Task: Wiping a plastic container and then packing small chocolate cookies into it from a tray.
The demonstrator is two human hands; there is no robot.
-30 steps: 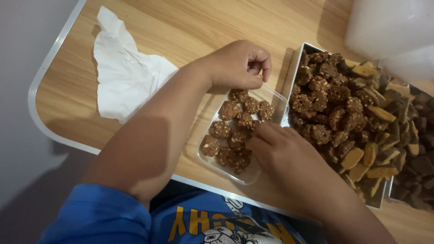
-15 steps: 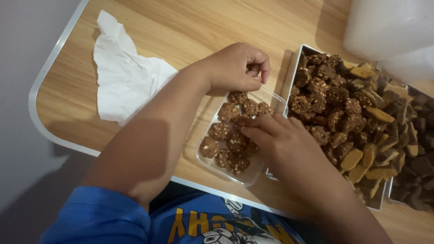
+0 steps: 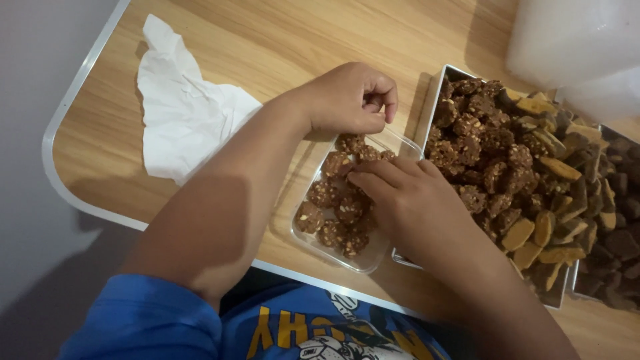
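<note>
While a white tissue [image 3: 183, 110] lies aside, the left hand [image 3: 347, 100] pinches the clear tub [image 3: 370, 257]; the right hand [image 3: 407, 200], fingers curled, hides its nutty cookies [image 3: 327, 193]; its grasp is unclear.

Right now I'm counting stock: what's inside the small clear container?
Clear container: round brown nut-studded cookies in rows. The right hand covers its right part, so those there can't be seen. Left hand grips its far edge.

Your right hand [image 3: 407, 200] lies over the clear container [image 3: 373, 257] of brown cookies [image 3: 327, 193], blocking entry from the right; your left hand [image 3: 347, 100] closes its far edge. The metal tray [image 3: 433, 100] crowds the right. Open wood [image 3: 267, 40] lies beyond, and the white tissue [image 3: 180, 113] sits well left.
</note>
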